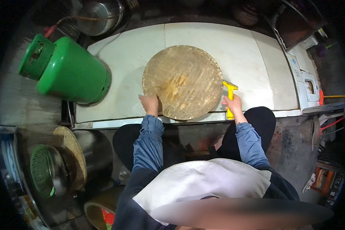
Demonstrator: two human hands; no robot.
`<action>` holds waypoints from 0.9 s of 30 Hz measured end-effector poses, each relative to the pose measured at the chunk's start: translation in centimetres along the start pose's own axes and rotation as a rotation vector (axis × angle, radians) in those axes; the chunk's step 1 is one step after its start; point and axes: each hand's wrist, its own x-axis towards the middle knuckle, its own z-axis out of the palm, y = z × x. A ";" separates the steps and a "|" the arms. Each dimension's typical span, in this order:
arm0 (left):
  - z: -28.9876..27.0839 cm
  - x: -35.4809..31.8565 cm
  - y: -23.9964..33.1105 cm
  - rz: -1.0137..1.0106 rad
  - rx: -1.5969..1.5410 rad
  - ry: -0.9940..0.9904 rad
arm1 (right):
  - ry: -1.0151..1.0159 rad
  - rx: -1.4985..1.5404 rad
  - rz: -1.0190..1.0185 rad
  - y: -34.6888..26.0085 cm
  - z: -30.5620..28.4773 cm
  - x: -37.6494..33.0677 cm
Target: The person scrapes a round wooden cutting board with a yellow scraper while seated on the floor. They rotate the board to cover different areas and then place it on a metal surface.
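Note:
A round wooden board (pixel 182 82), worn and blotchy brown, lies flat on a pale tiled surface (pixel 119 88) in front of me. My right hand (pixel 234 103) is closed around the handle of a yellow scraper (pixel 230 92), held upright beside the board's right edge. The scraper's wide head is at the top, near the rim. My left hand (pixel 150 103) is at the board's lower left edge, its fingers drawn together. A small greyish bit shows at those fingertips, too small to name. The board's rim partly meets this hand, and I cannot tell whether it grips it.
A green gas cylinder (pixel 74 71) lies on its side at the left of the surface. Beyond it is a metal pot (pixel 99 17). Lower left are a large dark pot, a round board (pixel 71 153) and a green colander (pixel 41 170). A white box (pixel 309 86) is at right.

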 end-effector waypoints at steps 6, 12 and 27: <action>-1.0 1.1 -3.6 -0.068 -0.274 -0.329 | 0.064 -0.233 -0.128 0.9 2.7 1.5; -3.6 -3.8 0.6 -0.344 -0.779 -0.759 | 0.091 -0.183 -0.051 1.4 2.1 2.7; -11.4 -19.3 15.6 0.552 -0.564 -0.575 | -0.127 0.152 -0.214 0.7 2.1 -2.0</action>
